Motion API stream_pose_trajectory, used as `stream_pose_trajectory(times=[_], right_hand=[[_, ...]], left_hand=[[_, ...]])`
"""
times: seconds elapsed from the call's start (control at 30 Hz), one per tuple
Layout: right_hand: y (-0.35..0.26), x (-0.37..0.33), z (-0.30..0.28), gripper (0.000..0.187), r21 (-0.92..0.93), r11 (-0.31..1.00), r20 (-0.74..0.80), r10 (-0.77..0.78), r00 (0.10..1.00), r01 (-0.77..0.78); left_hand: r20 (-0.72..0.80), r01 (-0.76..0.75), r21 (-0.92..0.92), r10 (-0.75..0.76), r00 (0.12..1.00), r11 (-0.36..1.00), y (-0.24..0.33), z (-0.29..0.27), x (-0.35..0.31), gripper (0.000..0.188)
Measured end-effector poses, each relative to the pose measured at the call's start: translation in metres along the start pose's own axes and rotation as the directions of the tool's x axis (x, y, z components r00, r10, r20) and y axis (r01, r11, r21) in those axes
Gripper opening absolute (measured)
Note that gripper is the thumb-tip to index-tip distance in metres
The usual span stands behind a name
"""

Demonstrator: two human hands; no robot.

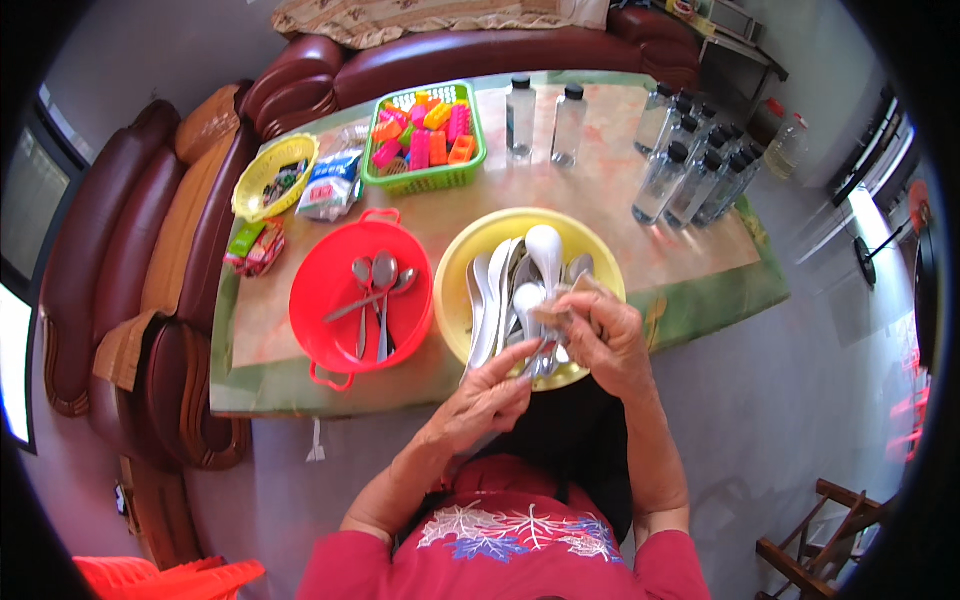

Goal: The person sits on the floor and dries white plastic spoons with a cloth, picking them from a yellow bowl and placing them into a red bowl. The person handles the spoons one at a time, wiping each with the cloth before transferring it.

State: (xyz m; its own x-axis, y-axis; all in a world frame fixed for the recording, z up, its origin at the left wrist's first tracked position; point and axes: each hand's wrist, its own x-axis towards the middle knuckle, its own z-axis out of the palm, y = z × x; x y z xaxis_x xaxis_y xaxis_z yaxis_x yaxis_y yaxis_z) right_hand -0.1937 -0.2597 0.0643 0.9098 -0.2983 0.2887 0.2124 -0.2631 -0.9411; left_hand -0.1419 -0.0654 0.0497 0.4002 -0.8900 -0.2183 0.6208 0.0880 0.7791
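Note:
A yellow basin [462, 252] stands in front of me, holding several white soup spoons [544, 250] and metal cutlery. Over its near edge, my left hand [492, 394] pinches a slim metal utensil whose kind is hidden by fingers. My right hand [612, 335] is closed on a small tan cloth [552, 315], bunched against the utensil just above the spoons. To the left sits a red basin [315, 335] with two handles. In it lie several metal spoons [384, 270] and a table knife [350, 308] crossing them.
A green basket [426, 182] of toy blocks, a yellow basket [245, 190] and snack packets [256, 247] stand at the table's far left. Capped clear bottles [660, 183] crowd the far right, with two more [568, 125] near the back. Sofas [110, 250] border the table; a wooden stand [825, 540] is lower right.

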Motion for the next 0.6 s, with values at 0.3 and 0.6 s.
stream_pose_trajectory(times=[0.3, 0.6], right_hand=[[-0.021, -0.028, 0.02, 0.032, -0.756, 0.501, 0.159, -0.484, 0.86, 0.422], [-0.001, -0.022, -0.009, 0.029, 0.245, 0.965, -0.033, 0.109, 0.993, -0.098]], left_hand=[[-0.051, -0.241, 0.847, 0.524, 0.85, 0.474, -0.02, 0.008, 0.0, 0.039], [-0.112, -0.232, 0.605, 0.37, 0.922, 0.762, -0.032, 0.023, -0.001, 0.038]])
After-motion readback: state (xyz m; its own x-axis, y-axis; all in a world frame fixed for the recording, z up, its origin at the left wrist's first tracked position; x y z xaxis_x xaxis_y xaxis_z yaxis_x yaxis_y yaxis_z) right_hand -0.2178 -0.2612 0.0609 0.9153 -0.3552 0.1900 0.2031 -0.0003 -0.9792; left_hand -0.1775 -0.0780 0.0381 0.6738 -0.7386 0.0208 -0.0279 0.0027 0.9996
